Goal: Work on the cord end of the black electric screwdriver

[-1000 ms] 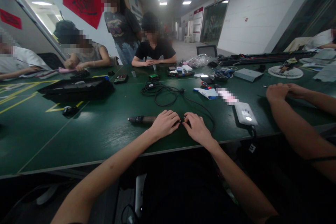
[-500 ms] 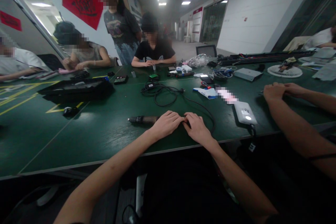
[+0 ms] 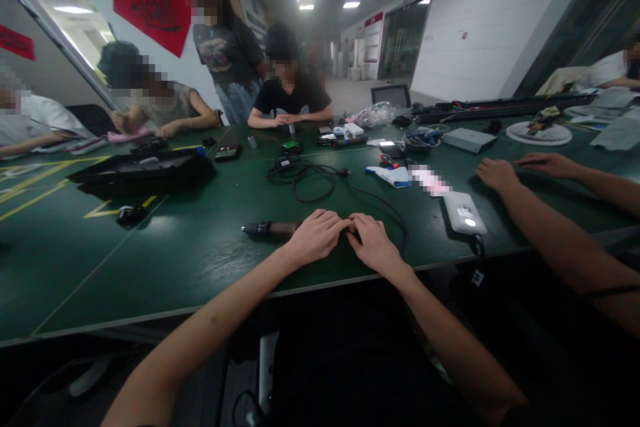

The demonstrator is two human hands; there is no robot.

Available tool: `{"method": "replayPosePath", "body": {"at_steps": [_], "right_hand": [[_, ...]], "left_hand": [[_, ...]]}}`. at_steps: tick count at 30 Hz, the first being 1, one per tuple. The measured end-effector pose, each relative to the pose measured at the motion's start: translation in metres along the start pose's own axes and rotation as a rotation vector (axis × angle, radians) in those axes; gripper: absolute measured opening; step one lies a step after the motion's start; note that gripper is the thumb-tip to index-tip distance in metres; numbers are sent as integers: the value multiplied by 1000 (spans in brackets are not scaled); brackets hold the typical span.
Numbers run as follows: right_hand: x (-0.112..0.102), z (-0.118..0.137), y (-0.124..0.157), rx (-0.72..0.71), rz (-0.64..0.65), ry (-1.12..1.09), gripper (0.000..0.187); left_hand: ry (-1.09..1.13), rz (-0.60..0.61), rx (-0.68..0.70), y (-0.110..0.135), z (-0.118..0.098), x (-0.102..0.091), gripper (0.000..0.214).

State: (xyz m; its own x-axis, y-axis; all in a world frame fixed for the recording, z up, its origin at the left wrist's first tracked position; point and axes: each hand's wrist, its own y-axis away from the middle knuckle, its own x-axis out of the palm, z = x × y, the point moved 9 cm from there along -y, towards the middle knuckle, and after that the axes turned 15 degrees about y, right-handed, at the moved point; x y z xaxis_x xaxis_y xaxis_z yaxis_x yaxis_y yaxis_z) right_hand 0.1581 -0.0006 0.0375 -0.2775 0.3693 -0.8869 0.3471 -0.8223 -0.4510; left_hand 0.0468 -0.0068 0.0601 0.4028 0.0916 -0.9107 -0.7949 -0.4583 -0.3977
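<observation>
An electric screwdriver (image 3: 273,229) with a brown body and a dark, ringed nose lies on the green table, its tip pointing left. My left hand (image 3: 316,237) lies closed over the rear of its body, hiding that part. At the tail end, the curled fingers of my right hand (image 3: 371,240) meet my left fingertips. The screwdriver's black cord (image 3: 387,199) loops round from the plug and passes in under my right hand, where the fingers close on it; the exact grip is partly hidden.
Coiled black cable (image 3: 287,170) lies beyond my hands. To the right are a white power adapter (image 3: 464,212) and a blue-and-white packet (image 3: 387,177). A black tray (image 3: 140,173) stands at left. A co-worker's hands (image 3: 503,173) rest at the right; other people sit across the table.
My hands and the screwdriver hold the same pose, with the whole view shifted slightly. The co-worker's nearer hand at the right has moved left, apart from the other hand.
</observation>
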Motion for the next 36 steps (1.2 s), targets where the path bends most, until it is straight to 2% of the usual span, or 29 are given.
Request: {"method": "replayPosePath", "body": {"at_steps": [4, 9, 14, 18, 22, 27, 32, 36], "right_hand": [[2, 0, 0, 0, 22, 19, 10], [1, 0, -1, -4, 20, 25, 14], [1, 0, -1, 5, 30, 27, 9], [2, 0, -1, -1, 26, 14, 12], [1, 0, -1, -4, 23, 16, 8], [2, 0, -1, -5, 27, 7, 11], [4, -2, -1, 6, 14, 6, 7], [3, -2, 0, 0, 7, 1, 13]], "left_hand": [[-25, -8, -24, 0, 4, 0, 36], [-17, 20, 6, 1, 2, 4, 41], [-28, 12, -56, 1, 7, 4, 41], [-5, 40, -19, 1, 5, 7, 47], [-14, 1, -65, 1, 10, 4, 43], [13, 11, -27, 1, 6, 5, 47], [0, -7, -69, 1, 10, 4, 42], [10, 15, -43, 1, 6, 5, 45]]}}
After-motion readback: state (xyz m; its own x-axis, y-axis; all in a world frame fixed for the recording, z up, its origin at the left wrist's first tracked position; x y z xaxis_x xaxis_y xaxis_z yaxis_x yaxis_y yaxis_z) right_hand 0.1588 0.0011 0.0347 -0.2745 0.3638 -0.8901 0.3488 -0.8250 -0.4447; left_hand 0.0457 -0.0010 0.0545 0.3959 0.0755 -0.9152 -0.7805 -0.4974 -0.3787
